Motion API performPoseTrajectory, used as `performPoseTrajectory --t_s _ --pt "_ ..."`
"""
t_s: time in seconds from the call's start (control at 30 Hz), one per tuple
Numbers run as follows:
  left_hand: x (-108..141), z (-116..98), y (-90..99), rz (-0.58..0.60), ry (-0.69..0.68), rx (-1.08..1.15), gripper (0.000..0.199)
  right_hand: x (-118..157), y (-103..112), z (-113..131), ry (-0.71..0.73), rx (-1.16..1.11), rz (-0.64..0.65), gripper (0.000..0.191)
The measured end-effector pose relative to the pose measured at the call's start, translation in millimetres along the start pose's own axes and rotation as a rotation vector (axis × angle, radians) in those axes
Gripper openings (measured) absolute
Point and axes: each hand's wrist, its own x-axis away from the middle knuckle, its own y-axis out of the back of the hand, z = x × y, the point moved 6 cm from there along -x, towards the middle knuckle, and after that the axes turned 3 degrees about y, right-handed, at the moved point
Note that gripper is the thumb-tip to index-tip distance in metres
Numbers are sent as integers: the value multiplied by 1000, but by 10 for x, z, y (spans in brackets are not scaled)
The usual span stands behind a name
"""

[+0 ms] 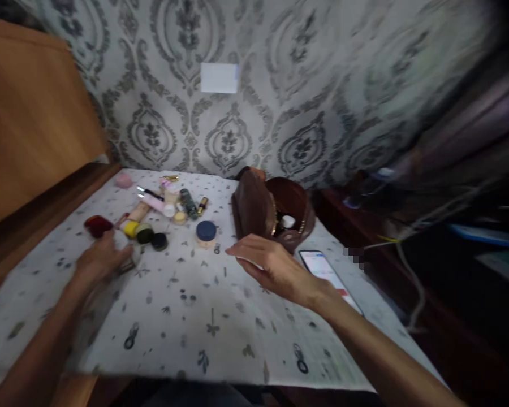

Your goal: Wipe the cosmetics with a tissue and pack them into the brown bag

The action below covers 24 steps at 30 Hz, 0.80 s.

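On the left of the table, my left hand (102,257) has its fingers bent round a pale, clear-looking item that is blurred and partly covered by them. Just beyond it lies a dark red rounded object (98,226). To its right are a yellow-capped container (131,229), a dark green-lidded one (145,233) and a small black jar (159,242). My right hand (271,263) hovers over the middle, fingers stretched out and nothing visible in them. It is between a blue-lidded jar (206,230) and an open brown bag (254,206) with a white round item (288,221) inside.
Several cosmetic tubes and bottles, including a dark patterned tube (189,203), lie at the back left near a pink item (123,180). A phone (328,274) with its screen lit lies right of my right hand. Patterned cloth (173,316) covers the table, against the wall.
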Motion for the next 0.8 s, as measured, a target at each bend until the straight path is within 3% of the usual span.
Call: performPoseTrajectory --t_s 0.1,0.23,0.33,0.4,0.53,0.63,0.8 --pt "185 -90 74 66 52 -93 53 -87 -604 69 -109 -277 -35 26" --pt "295 -36 112 25 -22 48 53 -247 -1358 100 -335 -732 2 32" --pt "378 33 24 13 -36 224 59 -384 -1780 154 -506 -1123 -37 44" --pt "489 -8 -110 65 -36 401 61 -460 -1961 192 -604 -1338 -87 52" --pt "843 -288 -322 162 -143 707 60 -549 -2004 277 -587 -1478 -119 46" --pt "1079 -480 -268 112 -292 780 52 -518 -1901 299 -548 -1551 -144 41" --pt "1252 -708 -49 -37 -531 484 43 -438 -1806 345 -470 -1593 -80 36"
